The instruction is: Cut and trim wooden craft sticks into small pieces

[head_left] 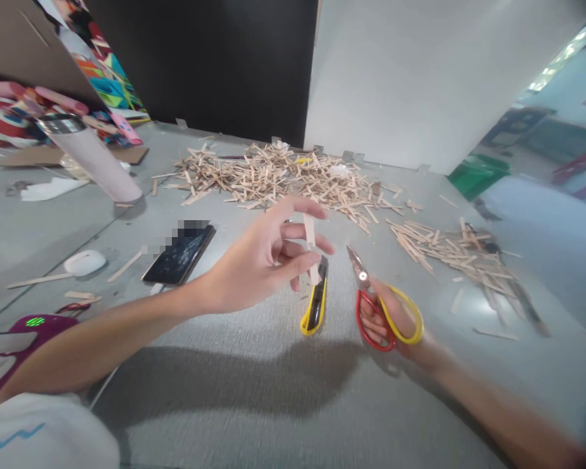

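Between the thumb and fingers of my left hand (pixel 258 260) is a short, pale wooden strip (pixel 309 232), held nearly upright above the table. My right hand (pixel 395 319) grips scissors (pixel 362 276) with one red and one yellow handle loop. Their blades look closed and point up and away, apart from the strip. On the table just beneath my left fingertips lies a yellow and black utility knife (pixel 317 303), touched by neither hand.
A large heap of wooden strips (pixel 258 176) spreads along the back, with a smaller pile (pixel 449 254) at right. On the left are a phone (pixel 180 254), a white earbud case (pixel 84 262), a pink tumbler (pixel 95 159) and a purple device (pixel 29 345).
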{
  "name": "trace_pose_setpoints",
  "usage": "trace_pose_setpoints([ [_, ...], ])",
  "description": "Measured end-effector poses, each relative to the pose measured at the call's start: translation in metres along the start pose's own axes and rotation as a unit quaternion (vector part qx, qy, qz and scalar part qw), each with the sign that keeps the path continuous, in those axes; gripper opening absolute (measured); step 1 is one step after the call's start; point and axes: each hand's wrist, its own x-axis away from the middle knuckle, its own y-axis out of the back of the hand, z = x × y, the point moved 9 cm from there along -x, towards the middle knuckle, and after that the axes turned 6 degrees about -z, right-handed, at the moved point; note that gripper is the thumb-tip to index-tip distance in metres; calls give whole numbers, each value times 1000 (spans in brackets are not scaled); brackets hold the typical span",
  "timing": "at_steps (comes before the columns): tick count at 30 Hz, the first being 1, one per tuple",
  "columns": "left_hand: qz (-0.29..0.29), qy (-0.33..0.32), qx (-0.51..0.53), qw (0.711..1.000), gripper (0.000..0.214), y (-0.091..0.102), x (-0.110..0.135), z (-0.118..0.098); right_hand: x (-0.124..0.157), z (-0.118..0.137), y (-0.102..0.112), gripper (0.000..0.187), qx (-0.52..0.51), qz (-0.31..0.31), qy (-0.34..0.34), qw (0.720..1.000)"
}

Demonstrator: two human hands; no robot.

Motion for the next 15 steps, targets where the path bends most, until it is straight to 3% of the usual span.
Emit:
trace_pose_setpoints([
  [4,1,3,-17,1000,39,0,-1,1,-4,-3,1,73,-3,16,20,1000],
  [11,-15,-3,-47,999,41,5,-5,3,10,7,-24,78,-7,147,59,987],
  [15,-14,2,-46,999,39,6,-6,6,22,11,-30,74,10,159,94,983],
])
